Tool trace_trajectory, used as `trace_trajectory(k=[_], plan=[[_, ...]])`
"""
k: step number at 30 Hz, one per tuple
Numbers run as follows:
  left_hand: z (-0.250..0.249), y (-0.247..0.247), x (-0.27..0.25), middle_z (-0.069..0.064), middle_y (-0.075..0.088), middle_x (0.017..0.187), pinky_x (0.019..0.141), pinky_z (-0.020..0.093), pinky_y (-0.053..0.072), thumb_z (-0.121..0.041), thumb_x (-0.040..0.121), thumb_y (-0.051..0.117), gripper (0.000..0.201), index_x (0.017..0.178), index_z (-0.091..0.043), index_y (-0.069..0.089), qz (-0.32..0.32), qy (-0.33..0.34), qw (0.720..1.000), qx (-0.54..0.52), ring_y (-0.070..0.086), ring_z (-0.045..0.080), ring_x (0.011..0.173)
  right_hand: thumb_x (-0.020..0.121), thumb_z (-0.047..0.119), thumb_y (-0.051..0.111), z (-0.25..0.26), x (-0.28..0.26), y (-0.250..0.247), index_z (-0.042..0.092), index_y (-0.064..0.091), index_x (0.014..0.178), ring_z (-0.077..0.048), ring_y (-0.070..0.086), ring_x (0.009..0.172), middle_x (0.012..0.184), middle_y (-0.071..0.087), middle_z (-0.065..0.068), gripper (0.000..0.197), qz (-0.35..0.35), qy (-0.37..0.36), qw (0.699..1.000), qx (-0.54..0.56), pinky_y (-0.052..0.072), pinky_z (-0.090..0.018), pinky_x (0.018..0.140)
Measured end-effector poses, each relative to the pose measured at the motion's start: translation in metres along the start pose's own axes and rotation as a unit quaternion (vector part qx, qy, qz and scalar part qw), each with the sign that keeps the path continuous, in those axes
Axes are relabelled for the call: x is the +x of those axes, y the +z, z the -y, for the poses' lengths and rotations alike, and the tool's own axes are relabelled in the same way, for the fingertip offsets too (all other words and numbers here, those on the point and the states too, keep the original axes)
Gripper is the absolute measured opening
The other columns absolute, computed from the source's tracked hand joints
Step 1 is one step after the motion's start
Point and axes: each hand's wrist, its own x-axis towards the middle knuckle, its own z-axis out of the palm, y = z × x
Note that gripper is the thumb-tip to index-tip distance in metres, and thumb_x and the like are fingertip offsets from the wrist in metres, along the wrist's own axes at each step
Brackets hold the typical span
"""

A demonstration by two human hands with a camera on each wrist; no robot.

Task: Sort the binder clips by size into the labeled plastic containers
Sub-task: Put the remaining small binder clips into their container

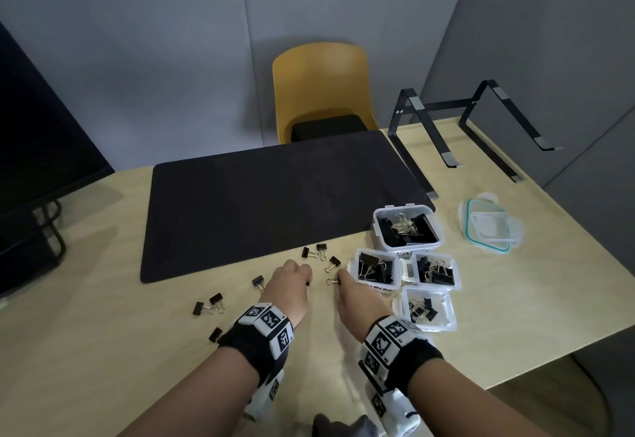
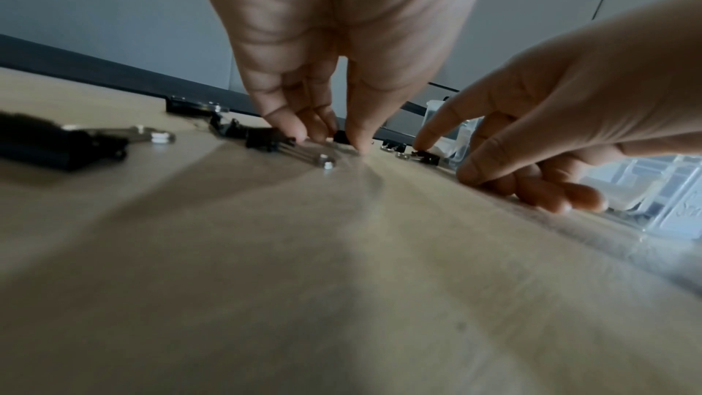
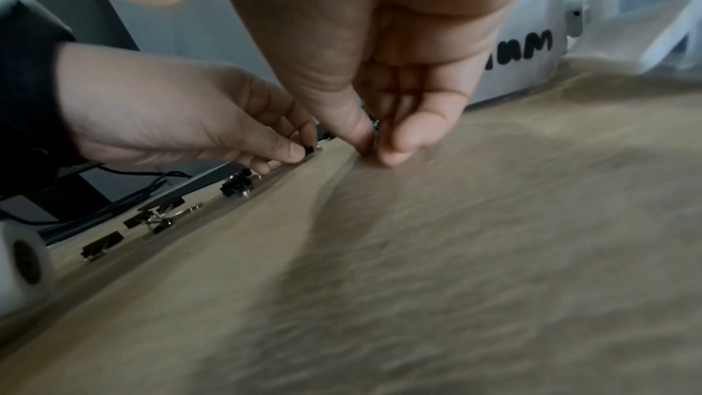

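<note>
Several small black binder clips (image 1: 321, 249) lie loose on the wooden table, more of them (image 1: 216, 299) further left. My left hand (image 1: 292, 282) pinches one small black clip (image 2: 340, 137) between thumb and fingertips, down at the table surface. My right hand (image 1: 350, 290) is just to its right, its thumb and forefinger closed on another small clip (image 1: 332, 280) whose wire handles stick out left. To the right stand open clear containers holding clips: a large one (image 1: 410, 249), two mid-row ones (image 1: 398, 266) (image 1: 457, 271), and a near one (image 1: 452, 313).
A black desk mat (image 1: 275, 203) covers the table's middle. Stacked clear lids (image 1: 488, 227) lie right of the containers, with a black laptop stand (image 1: 481, 127) behind. A monitor (image 1: 41, 161) stands at the left and a yellow chair (image 1: 319, 89) beyond the table.
</note>
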Motion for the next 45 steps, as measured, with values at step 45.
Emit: trace_trajectory(k=[45], plan=[[-0.141,0.023,-0.019,-0.019,0.048,0.097,0.079,0.018,0.035,-0.018,0.093,0.050,0.033,0.124,-0.030,0.048,0.032,0.131,0.981,-0.140,0.042,0.004,0.089,0.080,0.014,0.054,-0.131,-0.052,-0.087,0.025,0.052,0.091,-0.018,0.054,0.073,0.074,0.057,0.005,0.016,-0.018,0.053,0.992,0.112,0.040,-0.023,0.062]])
